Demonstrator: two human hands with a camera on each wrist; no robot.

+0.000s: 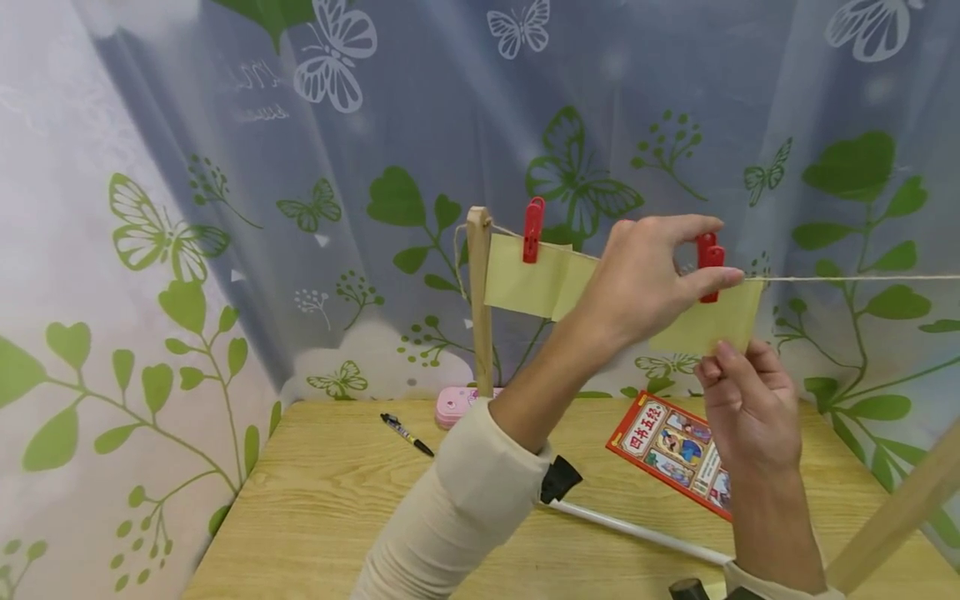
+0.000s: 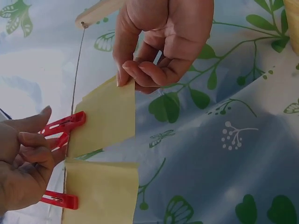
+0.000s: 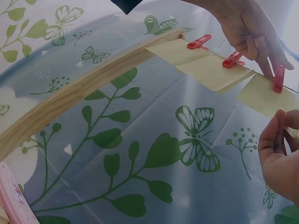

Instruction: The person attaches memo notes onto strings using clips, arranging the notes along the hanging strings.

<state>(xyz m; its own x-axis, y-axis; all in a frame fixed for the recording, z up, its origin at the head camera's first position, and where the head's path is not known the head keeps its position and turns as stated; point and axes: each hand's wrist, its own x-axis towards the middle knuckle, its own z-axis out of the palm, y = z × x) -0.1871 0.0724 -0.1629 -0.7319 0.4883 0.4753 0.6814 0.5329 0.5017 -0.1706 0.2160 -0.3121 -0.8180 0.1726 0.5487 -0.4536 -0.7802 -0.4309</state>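
My left hand [image 1: 637, 279] reaches up to the string, its thumb and index finger on either side of a red clothespin [image 1: 708, 267]. That clothespin sits over the string [image 1: 862, 278] and the top edge of a yellow paper sheet [image 1: 708, 329]. Below, my right hand [image 1: 753, 408] pinches the sheet's lower edge between thumb and fingers. Farther left, another red clothespin [image 1: 533, 231] fastens a yellow sheet [image 1: 517, 279] to the string. A third clothespin [image 3: 232, 59] holds the middle sheet [image 3: 205, 73]; my left arm hides it in the head view.
The string is tied to a wooden post [image 1: 480, 300]; another wooden bar [image 1: 900, 504] slants at right. On the wooden table [image 1: 315, 508] lie a pen [image 1: 405, 433], a pink case [image 1: 453, 406], a red illustrated book [image 1: 675, 450] and a white rod [image 1: 637, 530]. A patterned curtain [image 1: 450, 108] hangs behind.
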